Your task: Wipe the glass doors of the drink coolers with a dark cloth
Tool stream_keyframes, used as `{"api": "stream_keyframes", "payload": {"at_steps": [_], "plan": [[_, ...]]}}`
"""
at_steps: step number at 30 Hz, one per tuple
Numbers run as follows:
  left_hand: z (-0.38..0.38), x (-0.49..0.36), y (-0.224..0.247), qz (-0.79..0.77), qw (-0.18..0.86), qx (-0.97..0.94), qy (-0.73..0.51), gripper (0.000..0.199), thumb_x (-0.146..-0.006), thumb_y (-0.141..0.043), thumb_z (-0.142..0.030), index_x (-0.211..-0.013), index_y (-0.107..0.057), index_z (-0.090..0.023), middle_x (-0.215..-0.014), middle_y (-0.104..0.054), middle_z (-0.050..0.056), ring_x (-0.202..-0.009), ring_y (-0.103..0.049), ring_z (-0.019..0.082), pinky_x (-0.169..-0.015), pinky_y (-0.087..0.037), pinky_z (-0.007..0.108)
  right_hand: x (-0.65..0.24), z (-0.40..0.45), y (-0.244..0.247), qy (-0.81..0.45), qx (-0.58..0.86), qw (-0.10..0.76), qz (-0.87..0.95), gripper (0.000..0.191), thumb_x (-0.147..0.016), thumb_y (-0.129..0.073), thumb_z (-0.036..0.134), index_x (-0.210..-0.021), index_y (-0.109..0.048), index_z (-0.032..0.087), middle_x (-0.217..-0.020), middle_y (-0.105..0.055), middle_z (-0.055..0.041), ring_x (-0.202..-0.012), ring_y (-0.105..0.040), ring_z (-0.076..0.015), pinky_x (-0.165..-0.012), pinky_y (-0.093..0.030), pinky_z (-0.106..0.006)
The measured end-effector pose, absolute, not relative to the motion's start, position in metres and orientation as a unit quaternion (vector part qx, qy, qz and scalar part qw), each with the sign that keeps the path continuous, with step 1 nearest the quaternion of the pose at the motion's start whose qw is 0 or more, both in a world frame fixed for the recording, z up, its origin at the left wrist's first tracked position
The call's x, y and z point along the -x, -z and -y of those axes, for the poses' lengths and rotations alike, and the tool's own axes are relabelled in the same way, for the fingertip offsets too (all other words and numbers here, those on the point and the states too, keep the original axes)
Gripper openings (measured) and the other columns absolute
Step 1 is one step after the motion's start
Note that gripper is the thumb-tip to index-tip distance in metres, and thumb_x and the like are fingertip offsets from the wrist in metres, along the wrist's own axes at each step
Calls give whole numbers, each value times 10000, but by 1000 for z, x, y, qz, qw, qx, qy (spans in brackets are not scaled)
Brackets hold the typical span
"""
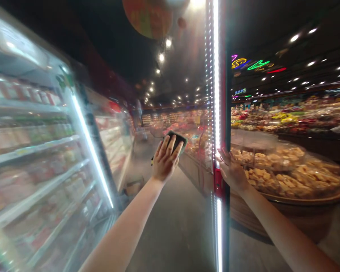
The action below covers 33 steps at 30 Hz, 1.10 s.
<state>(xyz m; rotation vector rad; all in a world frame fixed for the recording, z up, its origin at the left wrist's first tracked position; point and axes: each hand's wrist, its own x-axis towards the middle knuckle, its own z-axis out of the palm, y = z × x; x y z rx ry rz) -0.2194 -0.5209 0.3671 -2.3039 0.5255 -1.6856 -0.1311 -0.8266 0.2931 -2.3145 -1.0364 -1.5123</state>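
My left hand is stretched forward over a dark sponge with a greenish edge, pressing it flat against the glass door of a lit display fridge. A small yellow and black bit shows beside its wrist. My right hand grips the door's edge frame, just above a red fitting. Its fingers lie on the frame's inner side, next to a bright light strip. The door stands swung away from the shelves.
Lit fridge shelves with packed goods run along the left, blurred. Behind the door on the right is a round wooden stand heaped with pale brown food. More produce displays and an aisle floor lie beyond.
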Motion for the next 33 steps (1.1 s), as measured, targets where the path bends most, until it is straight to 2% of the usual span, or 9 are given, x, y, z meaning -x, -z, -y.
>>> {"api": "stream_keyframes", "payload": {"at_steps": [4, 7, 10, 12, 19, 22, 27, 29, 33], "plan": [[557, 190, -395, -209, 104, 780, 581, 717, -900, -611, -130, -1567, -381, -260, -1665, -293, 97, -1565, -160, 290, -1274, -255, 524, 122, 832, -285, 521, 776, 93, 344, 472, -938, -410, 28, -1325, -627, 190, -1579, -463, -102, -1468, -426, -266, -1193, -415, -554], [564, 182, -362, -289, 148, 758, 566, 595, -938, -573, -122, -1515, -457, -211, -1605, -427, 111, -1542, -265, 256, -1263, -304, 461, 119, 838, -282, 511, 778, 88, 355, 435, -973, -402, 53, -1332, -619, 168, -1575, -464, -127, -1445, -461, -250, -1166, -461, -508], [556, 184, -321, -401, 214, 720, 525, 425, -997, -523, -154, -1415, -558, -224, -1529, -542, 47, -1472, -420, 186, -1245, -353, 391, 120, 846, -284, 492, 782, 77, 374, 476, -971, -411, 42, -1401, -572, 167, -1564, -477, -131, -1463, -435, -246, -1174, -453, -514], [552, 184, -315, -427, 234, 711, 507, 384, -1015, -512, -176, -1388, -579, -235, -1507, -566, 27, -1446, -458, 170, -1242, -361, 384, 122, 851, -288, 482, 784, 65, 384, 501, -965, -402, 24, -1426, -553, 149, -1551, -491, -142, -1479, -409, -245, -1181, -446, -513], [597, 156, -383, -324, 156, 740, 568, 412, -995, -531, -165, -1403, -578, -190, -1522, -539, 118, -1523, -315, 262, -1259, -323, 471, 128, 855, -296, 486, 786, 18, 381, 520, -961, -394, 0, -1441, -545, 130, -1441, -605, -145, -1480, -406, -240, -1193, -444, -474], [604, 152, -362, -324, 163, 741, 566, 416, -1001, -519, -167, -1413, -570, -176, -1520, -542, 112, -1523, -317, 259, -1275, -294, 468, 127, 855, -295, 493, 780, 16, 386, 548, -942, -394, -18, -1457, -526, 116, -1465, -584, -149, -1474, -416, -235, -1199, -440, -463], [591, 157, -305, -418, 212, 716, 518, 380, -1038, -441, -171, -1385, -593, -206, -1507, -568, 14, -1491, -379, 186, -1299, -247, 394, 126, 861, -294, 488, 774, 15, 404, 562, -926, -411, -22, -1453, -534, 129, -1513, -537, -141, -1484, -400, -241, -1198, -443, -461], [594, 153, -314, -410, 201, 722, 519, 397, -1034, -447, -167, -1410, -569, -214, -1536, -535, 29, -1504, -353, 195, -1288, -277, 408, 124, 864, -296, 490, 767, 12, 414, 550, -918, -421, -31, -1427, -560, 123, -1508, -542, -142, -1490, -387, -245, -1194, -448, -461], [613, 136, -366, -351, 140, 733, 565, 426, -1004, -502, -146, -1425, -552, -187, -1553, -503, 107, -1535, -272, 248, -1262, -323, 462, 119, 869, -299, 500, 760, 18, 415, 559, -889, -435, -67, -1389, -596, 125, -1507, -542, -139, -1499, -367, -247, -1179, -463, -471]]}}
